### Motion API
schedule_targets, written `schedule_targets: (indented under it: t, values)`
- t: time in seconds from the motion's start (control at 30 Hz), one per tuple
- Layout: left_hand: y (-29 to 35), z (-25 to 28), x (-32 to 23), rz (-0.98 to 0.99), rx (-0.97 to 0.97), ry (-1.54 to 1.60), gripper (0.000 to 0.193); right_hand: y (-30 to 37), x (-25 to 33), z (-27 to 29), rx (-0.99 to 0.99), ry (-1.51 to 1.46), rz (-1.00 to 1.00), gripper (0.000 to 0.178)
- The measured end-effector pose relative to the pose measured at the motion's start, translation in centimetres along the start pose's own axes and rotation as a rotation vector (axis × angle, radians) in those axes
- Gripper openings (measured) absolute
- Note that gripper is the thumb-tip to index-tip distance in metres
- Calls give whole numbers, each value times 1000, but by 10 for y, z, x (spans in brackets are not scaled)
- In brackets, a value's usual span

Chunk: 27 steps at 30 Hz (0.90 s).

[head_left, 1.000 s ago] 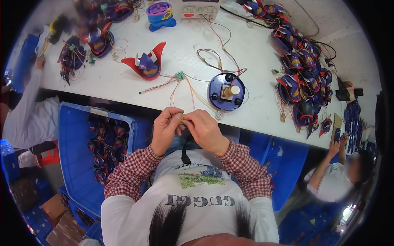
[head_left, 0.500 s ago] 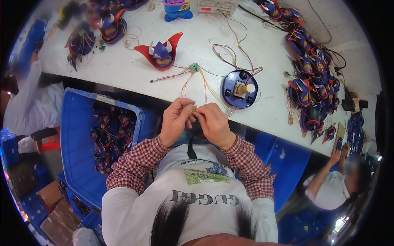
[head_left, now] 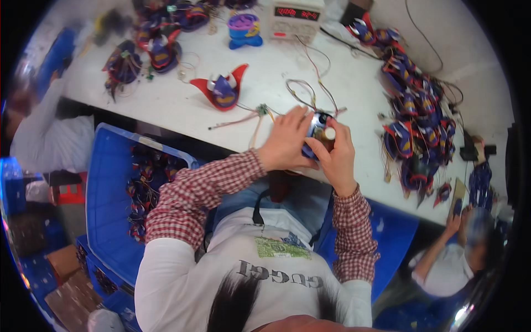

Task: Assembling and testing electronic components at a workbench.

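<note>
A dark blue round base (head_left: 311,150) with a pale post stands on the table's near edge, partly covered by both my hands. My right hand (head_left: 338,157) grips its right side, thumb in front and fingers behind. From the left, my left hand (head_left: 283,139) closes against the same base; its fingertips are partly hidden. Just left of my hands lies a small green circuit board (head_left: 261,109) with thin wires. Beyond it sits a purple toy head (head_left: 225,93) with white horns and red wing-like sides, wired toward the board.
A power supply box (head_left: 296,21) with a red display and a blue-purple tub (head_left: 244,30) stand at the back. More toy heads are heaped right (head_left: 412,130) and back left (head_left: 160,50). A blue bin (head_left: 110,199) is at my left. Other people sit on both sides.
Both hands have moved right and forward from a small piece pinched between them onto the round base. The view has shifted slightly.
</note>
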State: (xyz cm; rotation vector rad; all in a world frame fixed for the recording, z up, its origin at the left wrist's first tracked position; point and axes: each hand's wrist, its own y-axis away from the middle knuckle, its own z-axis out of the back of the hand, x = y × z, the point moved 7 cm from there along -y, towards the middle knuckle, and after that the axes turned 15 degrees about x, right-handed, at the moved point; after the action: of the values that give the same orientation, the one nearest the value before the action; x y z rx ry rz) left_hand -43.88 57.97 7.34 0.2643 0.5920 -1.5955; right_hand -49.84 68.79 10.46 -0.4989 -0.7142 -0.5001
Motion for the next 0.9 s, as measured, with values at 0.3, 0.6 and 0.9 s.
schedule_targets:
  t: [0.3, 0.6, 0.9]
  values:
    - [-6, -15, 13, 134, 107, 31, 102, 5, 17, -9, 67, 104, 205, 18]
    - [55, 31, 16, -11, -241, 64, 80, -39, -57, 76, -141, 141, -59, 17]
    - [101, 96, 145, 737, -358, -95, 76, -38, -55, 65, -357, 382, -110, 47]
